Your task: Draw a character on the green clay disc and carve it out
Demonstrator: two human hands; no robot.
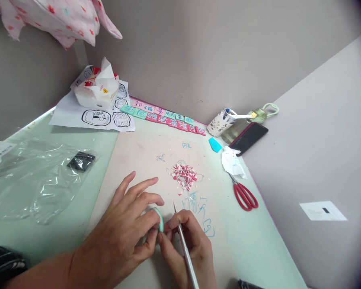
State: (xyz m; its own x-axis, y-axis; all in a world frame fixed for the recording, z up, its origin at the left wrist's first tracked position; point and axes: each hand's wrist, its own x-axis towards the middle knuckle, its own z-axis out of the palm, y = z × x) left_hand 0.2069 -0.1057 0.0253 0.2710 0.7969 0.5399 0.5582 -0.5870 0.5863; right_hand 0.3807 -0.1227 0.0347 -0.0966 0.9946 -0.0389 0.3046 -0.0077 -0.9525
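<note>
Left hand (129, 214) pinches curved mint-and-white slab (161, 220), right hand (196, 240) grips slim silver knife (183, 241): likely repositioning, next needing blade (175, 208) turned inward.

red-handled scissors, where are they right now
In the head view, the red-handled scissors lie at right on the table, just below the white tissue, up and right of the right hand.

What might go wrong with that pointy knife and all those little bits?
The knife's bare tip is close to the left hand, so a slip might nick it. The green piece is small and might pop out of the pinch. The red and white scraps lie loose, so a bump could scatter them.
</note>
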